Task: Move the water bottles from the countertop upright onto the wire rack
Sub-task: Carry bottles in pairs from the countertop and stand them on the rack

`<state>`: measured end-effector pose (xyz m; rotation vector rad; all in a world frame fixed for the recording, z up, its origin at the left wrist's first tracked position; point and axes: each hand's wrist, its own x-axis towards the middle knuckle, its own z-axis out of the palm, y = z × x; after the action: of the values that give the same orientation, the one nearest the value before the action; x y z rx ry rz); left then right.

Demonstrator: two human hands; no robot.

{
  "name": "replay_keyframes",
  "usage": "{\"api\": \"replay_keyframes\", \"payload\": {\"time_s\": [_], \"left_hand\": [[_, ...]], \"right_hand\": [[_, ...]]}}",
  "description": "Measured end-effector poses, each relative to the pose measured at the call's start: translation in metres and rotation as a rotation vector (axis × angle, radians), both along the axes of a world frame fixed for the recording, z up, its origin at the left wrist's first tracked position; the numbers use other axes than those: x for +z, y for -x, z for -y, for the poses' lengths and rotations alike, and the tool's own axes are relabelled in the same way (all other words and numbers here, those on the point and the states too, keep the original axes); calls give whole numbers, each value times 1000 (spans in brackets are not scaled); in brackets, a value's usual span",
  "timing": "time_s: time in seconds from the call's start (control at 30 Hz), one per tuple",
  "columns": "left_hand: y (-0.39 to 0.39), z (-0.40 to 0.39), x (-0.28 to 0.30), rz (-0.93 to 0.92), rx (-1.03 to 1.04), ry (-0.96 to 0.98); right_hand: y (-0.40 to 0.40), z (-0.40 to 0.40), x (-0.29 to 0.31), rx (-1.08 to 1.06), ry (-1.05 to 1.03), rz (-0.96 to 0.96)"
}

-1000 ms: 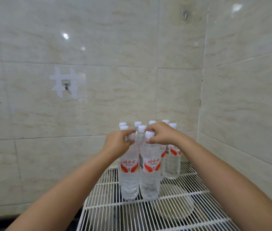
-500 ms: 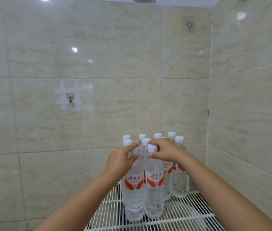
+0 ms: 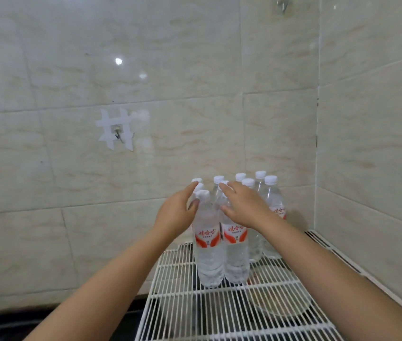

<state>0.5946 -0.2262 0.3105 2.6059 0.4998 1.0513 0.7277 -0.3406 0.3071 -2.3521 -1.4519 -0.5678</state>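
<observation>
Reaching forward from both sides, the person's fingers [image 3: 227, 189] lie straight and loosely spread, curled round nothing. The left hand [image 3: 176, 212] has its palm turned inward beside the neck of the front left bottle [image 3: 208, 244], thumb near its shoulder; whether skin touches plastic cannot be told. The right hand [image 3: 243, 207] lies flat over the neck of the front right bottle [image 3: 235, 249], hiding its cap.

Both front bottles are clear, ribbed plastic with round white screw caps, standing upright and touching side by side. Each wears a white band label with red swooping shapes and red Chinese characters; the smaller print under them is too fine to read. Behind them a cluster of like water bottles [image 3: 272, 193] stands upright, packed close toward the corner of the walls.

All stand on the wire rack [image 3: 195, 306], a white grid of thin parallel rods crossed by thicker bars. Its near half is open, and its left edge runs just left of the front bottles. A rounded, pale vessel shows dimly beneath the grid at the right.

Glossy beige marbled tiles [image 3: 146, 70] close in behind and to the right. A small metal hook [image 3: 117, 134] sits on the back wall, held by white tape strips.
</observation>
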Motion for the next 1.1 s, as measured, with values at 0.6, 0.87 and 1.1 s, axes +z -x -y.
{"api": "replay_keyframes", "payload": {"time_s": [0.6, 0.87, 1.1], "left_hand": [[371, -9, -93, -500, 1100, -118], [589, 6, -134, -497, 1350, 135], [766, -1, -171, -535, 1470, 302]], "right_hand": [[322, -124, -70, 715, -123, -31], [555, -165, -121, 1022, -137, -121], [752, -194, -167, 1104, 25, -177]]}}
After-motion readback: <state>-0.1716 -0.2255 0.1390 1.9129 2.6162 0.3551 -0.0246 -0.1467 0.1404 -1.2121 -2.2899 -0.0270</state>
